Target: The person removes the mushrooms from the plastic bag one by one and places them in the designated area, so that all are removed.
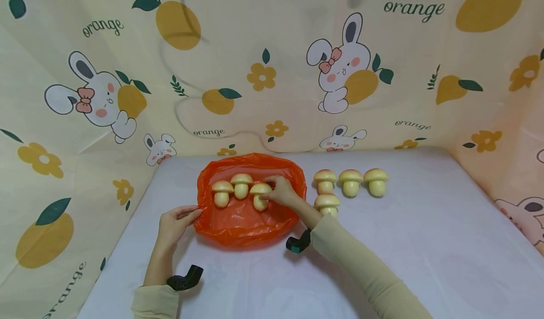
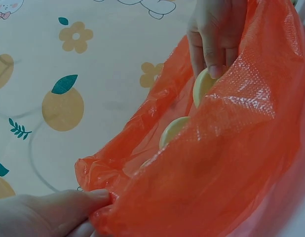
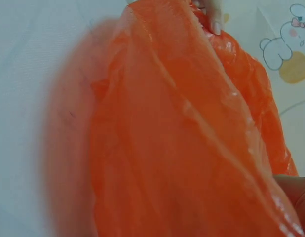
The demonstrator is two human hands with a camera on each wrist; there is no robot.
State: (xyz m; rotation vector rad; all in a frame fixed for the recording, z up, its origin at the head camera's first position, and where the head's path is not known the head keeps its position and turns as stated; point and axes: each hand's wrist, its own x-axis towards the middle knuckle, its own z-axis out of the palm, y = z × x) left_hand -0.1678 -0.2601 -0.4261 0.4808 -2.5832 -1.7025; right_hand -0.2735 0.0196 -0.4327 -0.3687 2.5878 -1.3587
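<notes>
An orange-red plastic bag lies spread open on the table, its rim standing up all round. My left hand pinches the bag's left rim between thumb and fingers; the thumb shows on the plastic in the left wrist view. Inside the bag, my right hand grips a toy mushroom with a yellow cap and pale stem. Two more toy mushrooms, one in the middle and one at the left, lie beside it in the bag. In the right wrist view the bag's side hides the mushrooms.
Right of the bag, three toy mushrooms form a row: a near one, a middle one and a far-right one. Another mushroom lies just below, partly behind my right forearm. A printed cloth hangs behind the white table.
</notes>
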